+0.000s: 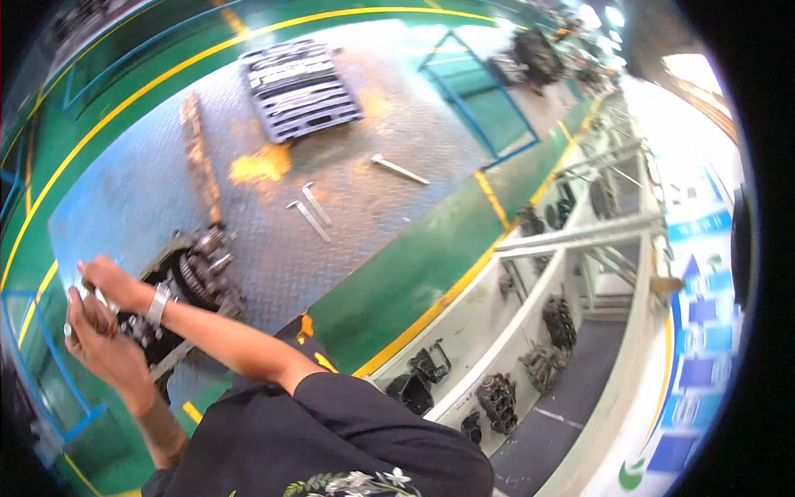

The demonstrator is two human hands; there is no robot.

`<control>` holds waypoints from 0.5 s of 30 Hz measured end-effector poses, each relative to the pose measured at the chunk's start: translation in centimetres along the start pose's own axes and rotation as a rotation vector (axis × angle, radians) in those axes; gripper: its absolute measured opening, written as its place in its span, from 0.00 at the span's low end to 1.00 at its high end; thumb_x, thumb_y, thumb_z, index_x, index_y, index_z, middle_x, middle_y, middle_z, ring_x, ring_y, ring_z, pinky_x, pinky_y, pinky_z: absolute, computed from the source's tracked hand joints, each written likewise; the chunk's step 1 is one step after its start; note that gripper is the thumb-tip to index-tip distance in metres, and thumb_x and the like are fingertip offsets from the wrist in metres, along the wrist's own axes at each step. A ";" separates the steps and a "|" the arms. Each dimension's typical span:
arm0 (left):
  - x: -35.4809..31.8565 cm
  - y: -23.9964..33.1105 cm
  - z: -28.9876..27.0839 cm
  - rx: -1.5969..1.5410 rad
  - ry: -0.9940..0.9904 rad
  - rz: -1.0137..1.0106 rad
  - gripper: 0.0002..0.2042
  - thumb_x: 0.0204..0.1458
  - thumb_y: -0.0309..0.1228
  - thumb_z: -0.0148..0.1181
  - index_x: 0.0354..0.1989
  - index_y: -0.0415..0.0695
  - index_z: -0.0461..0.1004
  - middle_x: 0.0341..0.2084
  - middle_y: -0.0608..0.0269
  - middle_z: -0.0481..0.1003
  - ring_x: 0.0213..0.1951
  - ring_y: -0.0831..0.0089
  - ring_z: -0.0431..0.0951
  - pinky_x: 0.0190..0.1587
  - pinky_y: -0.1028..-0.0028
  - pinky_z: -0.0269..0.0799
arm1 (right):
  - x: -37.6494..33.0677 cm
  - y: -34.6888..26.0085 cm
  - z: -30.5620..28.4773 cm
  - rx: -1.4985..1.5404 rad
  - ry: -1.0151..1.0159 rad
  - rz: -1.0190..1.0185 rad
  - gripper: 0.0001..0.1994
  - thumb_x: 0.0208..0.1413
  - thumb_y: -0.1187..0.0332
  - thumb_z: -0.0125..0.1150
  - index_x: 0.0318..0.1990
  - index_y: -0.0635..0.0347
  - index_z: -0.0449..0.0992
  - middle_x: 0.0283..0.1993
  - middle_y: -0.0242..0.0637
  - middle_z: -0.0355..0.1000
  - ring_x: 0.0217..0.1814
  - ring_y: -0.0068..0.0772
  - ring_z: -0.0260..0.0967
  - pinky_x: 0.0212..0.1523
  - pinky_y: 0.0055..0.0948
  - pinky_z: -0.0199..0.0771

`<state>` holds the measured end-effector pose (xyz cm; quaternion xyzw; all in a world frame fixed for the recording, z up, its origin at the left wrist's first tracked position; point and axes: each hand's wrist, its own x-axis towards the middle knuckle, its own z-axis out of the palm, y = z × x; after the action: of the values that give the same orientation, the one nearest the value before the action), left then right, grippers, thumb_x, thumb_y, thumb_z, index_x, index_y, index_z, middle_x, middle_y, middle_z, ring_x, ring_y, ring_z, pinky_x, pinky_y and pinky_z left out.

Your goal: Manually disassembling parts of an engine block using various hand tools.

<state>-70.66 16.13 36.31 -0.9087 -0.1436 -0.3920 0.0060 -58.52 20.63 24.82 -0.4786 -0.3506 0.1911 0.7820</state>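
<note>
My right hand point(118, 282), with a silvery band at its wrist, is closed close above my left hand point(98, 335) at the left of the view. Both hands meet around something small that I cannot make out, with bits of metal showing by the left fingers. Just to the right of them, partly behind my right forearm, sits a dark gear and engine assembly point(197, 277) with a toothed wheel and shiny round parts. It rests at the near edge of a worn metal-plate table point(273, 199).
On the table lie a long wooden bar point(199, 157), two L-shaped wrenches point(308, 219), a ratchet-like tool point(400, 169) and an open socket case point(302, 91). Yellow stains mark the plate. A blue frame point(476, 99) stands beyond; pale shelving point(489, 331) with dark engine parts runs along the right.
</note>
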 end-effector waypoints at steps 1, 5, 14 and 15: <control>-0.1 -0.8 0.2 -0.261 -0.040 -0.052 0.21 0.60 0.17 0.53 0.62 0.36 0.69 0.31 0.63 0.69 0.31 0.68 0.69 0.36 0.68 0.65 | -0.8 -0.4 0.3 0.021 0.138 -0.051 0.29 0.73 0.55 0.40 0.21 0.66 0.65 0.19 0.53 0.60 0.21 0.42 0.48 0.26 0.43 0.57; 1.0 -4.0 0.4 -1.525 -0.336 -0.148 0.06 0.67 0.25 0.51 0.40 0.36 0.72 0.22 0.65 0.64 0.23 0.76 0.65 0.25 0.76 0.57 | -4.8 -2.2 0.6 -0.601 0.167 -0.301 0.16 0.72 0.63 0.43 0.37 0.66 0.68 0.30 0.50 0.68 0.32 0.59 0.64 0.33 0.46 0.63; 5.2 -3.1 -1.1 -1.830 -0.663 -0.075 0.28 0.66 0.32 0.51 0.11 0.43 0.49 0.07 0.70 0.54 0.10 0.80 0.53 0.17 0.75 0.46 | -6.9 -7.0 3.5 -0.499 0.214 -0.040 0.17 0.51 0.62 0.67 0.38 0.64 0.68 0.42 0.46 0.65 0.47 0.46 0.64 0.48 0.39 0.63; 4.6 -2.5 -0.4 -1.737 -0.552 -0.099 0.24 0.67 0.30 0.49 0.15 0.45 0.52 0.09 0.70 0.52 0.12 0.79 0.52 0.17 0.76 0.47 | -6.3 -7.3 4.1 -0.272 0.361 0.153 0.15 0.51 0.62 0.67 0.33 0.63 0.67 0.35 0.45 0.65 0.41 0.47 0.66 0.41 0.40 0.64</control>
<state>-68.57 19.62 39.58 -0.6478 0.1667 -0.1307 -0.7317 -66.06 15.72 30.17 -0.6312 -0.1904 0.1121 0.7435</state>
